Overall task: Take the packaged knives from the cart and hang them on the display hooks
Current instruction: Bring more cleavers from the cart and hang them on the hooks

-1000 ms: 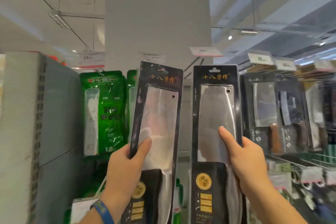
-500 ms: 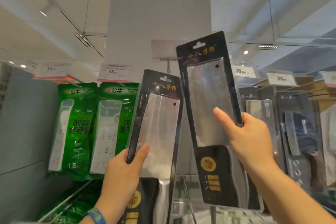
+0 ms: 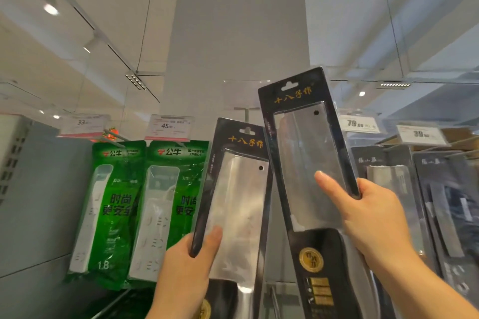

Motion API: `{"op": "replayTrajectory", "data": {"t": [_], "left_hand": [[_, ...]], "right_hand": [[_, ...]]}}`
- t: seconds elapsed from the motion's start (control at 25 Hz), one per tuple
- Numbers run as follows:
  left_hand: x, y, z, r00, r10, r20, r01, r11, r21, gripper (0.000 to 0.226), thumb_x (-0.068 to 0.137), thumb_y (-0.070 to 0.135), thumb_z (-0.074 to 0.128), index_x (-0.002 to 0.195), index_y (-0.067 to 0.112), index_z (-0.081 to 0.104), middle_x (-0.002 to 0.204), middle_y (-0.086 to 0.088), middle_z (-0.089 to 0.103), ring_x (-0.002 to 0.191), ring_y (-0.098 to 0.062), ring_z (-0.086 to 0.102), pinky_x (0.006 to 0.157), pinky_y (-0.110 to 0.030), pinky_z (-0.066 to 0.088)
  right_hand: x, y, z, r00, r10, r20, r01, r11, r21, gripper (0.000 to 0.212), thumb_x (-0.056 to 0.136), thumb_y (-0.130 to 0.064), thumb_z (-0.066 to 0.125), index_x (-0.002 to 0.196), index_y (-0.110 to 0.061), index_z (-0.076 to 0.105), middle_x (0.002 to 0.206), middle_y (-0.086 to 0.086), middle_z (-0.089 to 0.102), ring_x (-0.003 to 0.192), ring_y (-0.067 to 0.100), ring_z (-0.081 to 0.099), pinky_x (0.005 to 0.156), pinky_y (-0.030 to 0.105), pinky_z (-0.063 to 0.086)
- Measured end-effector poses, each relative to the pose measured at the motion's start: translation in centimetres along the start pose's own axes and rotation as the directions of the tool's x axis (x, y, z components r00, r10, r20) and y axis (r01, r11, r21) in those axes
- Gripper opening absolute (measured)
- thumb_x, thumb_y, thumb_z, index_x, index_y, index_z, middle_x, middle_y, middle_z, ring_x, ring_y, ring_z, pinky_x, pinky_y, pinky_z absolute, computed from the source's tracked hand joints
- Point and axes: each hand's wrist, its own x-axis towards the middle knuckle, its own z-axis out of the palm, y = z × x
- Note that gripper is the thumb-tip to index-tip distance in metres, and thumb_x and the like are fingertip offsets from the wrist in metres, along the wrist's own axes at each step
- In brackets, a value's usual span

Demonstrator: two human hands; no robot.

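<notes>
Two packaged cleavers are being held up before the display, one in each hand. The left hand [image 3: 186,261] is gripping the left package [image 3: 238,202] at its side edge, with the thumb pressed on the clear front. The right hand [image 3: 373,220] is clamping the right package [image 3: 308,163] the same way but higher and tilted, probably so that its hanging slot [image 3: 290,84] is being aimed at the peg under the clear label holder [image 3: 242,94]. Both packs are being shown as stiff black card under a glossy blister, covering a flat rectangular steel blade. Soft green bags [image 3: 176,202] are hanging at the left.
</notes>
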Motion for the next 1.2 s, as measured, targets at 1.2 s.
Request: {"op": "replayTrajectory", "data": {"t": [1.2], "left_hand": [[5.0,-3.3,3.1,0.972,-0.114,0.206,0.131,0.989,-0.069,0.033,0.086,0.060,0.061,0.080,0.028,0.063,0.063,0.023,0.069,0.063,0.010,0.065,0.059,-0.009,0.050]], "right_hand": [[-0.3,0.0,2.5,1.000,0.026,0.017,-0.028,0.992,0.124,0.056,0.074,-0.068,0.072,0.060,-0.014,0.066,0.054,-0.009,0.067,0.052,0.000,0.063,0.041,0.010,0.041]]}}
